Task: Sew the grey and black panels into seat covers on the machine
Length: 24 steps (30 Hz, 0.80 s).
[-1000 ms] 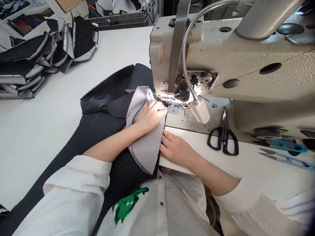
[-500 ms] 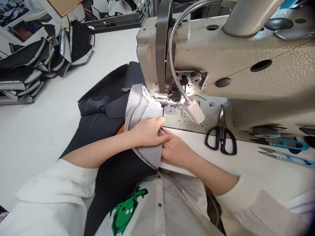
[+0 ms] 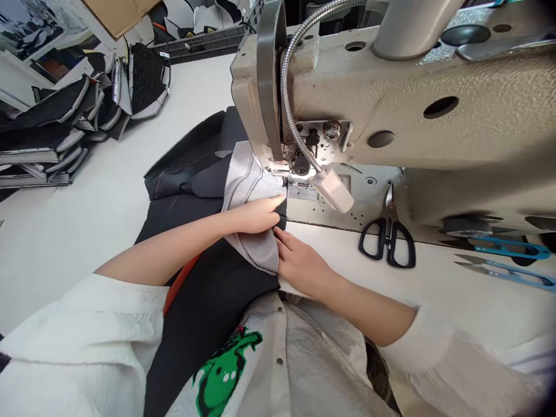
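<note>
A dark fabric cover [image 3: 186,214] with a grey mesh-like fabric panel [image 3: 243,185] on top lies at the sewing machine [image 3: 391,110]. Its far right edge reaches the presser foot [image 3: 295,180]. On the grey panel, just in front of the foot, my left hand [image 3: 256,215] pinches the fabric, index finger pointing to the needle area and the other fingers curled. Closer to me, my right hand [image 3: 304,263] grips the panel's right edge; some fingertips are hidden under the cloth. An orange strip [image 3: 180,284] shows beside my left forearm.
Black-handled scissors [image 3: 388,234] lie on the machine bed's edge, with blue thread snips [image 3: 506,271] farther right. A lamp head [image 3: 332,190] hangs beside the needle. Stacked dark pieces [image 3: 47,139] sit at the left; a grey crate [image 3: 204,46] stands behind.
My left hand has slid slightly away from me toward the presser foot and apart from my right hand. More of the orange strip shows. The view has shifted a little.
</note>
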Motion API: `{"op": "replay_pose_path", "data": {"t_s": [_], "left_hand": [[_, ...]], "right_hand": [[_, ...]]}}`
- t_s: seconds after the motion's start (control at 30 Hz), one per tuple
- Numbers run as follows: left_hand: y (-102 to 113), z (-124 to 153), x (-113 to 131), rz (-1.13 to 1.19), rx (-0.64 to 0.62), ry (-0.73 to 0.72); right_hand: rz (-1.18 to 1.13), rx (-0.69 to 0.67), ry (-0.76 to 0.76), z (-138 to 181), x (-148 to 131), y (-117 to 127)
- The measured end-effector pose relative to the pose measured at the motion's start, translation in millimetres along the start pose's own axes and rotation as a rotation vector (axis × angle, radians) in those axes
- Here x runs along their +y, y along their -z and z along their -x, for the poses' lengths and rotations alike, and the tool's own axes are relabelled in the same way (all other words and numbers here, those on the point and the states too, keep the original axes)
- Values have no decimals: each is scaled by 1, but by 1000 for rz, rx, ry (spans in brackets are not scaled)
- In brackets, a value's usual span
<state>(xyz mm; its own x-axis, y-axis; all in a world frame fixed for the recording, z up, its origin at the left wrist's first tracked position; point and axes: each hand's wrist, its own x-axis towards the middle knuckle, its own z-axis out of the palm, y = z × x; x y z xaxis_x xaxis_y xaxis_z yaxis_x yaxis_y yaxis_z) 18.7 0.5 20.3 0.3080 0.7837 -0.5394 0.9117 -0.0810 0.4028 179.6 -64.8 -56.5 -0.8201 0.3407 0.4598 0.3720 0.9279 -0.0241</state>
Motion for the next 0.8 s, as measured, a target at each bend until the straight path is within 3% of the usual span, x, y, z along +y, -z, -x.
{"op": "replay_pose_path", "data": {"t_s": [0.2,0.33,0.57,0.67,0.8], "left_hand": [[11,-3,8,-221,50,128],[12,-2,7,-230,75,84],[1,-4,2,-228,256,31],[2,5,5,-321,223,8],[9,6,-11,-409,125,-58]], "right_hand": [[-37,-39,-20,-8,16,-3],[-22,-50,8,-8,18,-1],[-106,-16,-23,-1,24,11],[-95,-47,-51,24,9,29],[-339,-140,-100,85,-46,43]]}}
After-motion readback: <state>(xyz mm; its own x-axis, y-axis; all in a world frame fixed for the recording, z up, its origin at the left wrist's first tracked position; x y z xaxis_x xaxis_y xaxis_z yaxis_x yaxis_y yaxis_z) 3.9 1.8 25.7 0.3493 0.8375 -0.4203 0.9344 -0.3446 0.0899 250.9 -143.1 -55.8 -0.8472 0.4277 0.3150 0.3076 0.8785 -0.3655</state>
